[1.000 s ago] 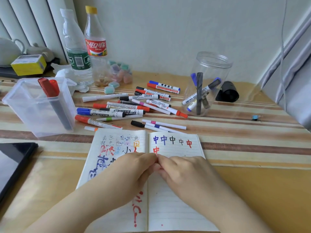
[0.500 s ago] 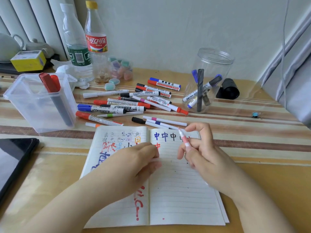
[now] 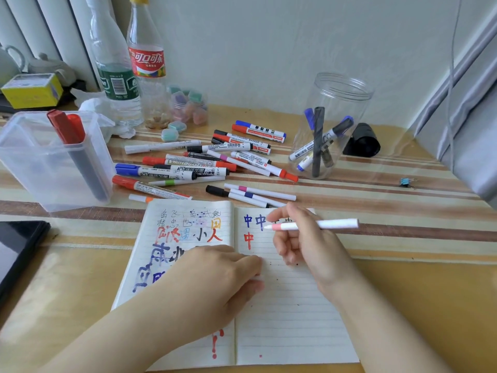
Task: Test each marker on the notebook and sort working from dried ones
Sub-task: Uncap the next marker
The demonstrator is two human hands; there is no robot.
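Observation:
An open lined notebook (image 3: pixel 290 319) lies in front of me, with coloured test characters along its top. My right hand (image 3: pixel 309 249) pinches a thin white marker with a pink band (image 3: pixel 336 224), held level, its bare tip pointing left just above the right page's top rows. My left hand (image 3: pixel 215 275) rests on the notebook's middle fold with fingers curled; a small pale piece, apparently the marker's cap, sits between thumb and fingers. Several loose markers (image 3: pixel 204 168) lie piled beyond the notebook.
A clear round jar (image 3: pixel 347 103) at the back right holds several markers. A clear square box (image 3: pixel 32 179) at the left holds two red-capped ones. Two bottles (image 3: pixel 118 76), a black lid (image 3: pixel 363 141), a blue clip (image 3: pixel 406 182) and a dark tablet (image 3: pixel 16 249) stand around.
My hands were together over the notebook; they have pulled apart. My right hand rose and swung the uncapped marker level over the right page while the left stayed on the fold.

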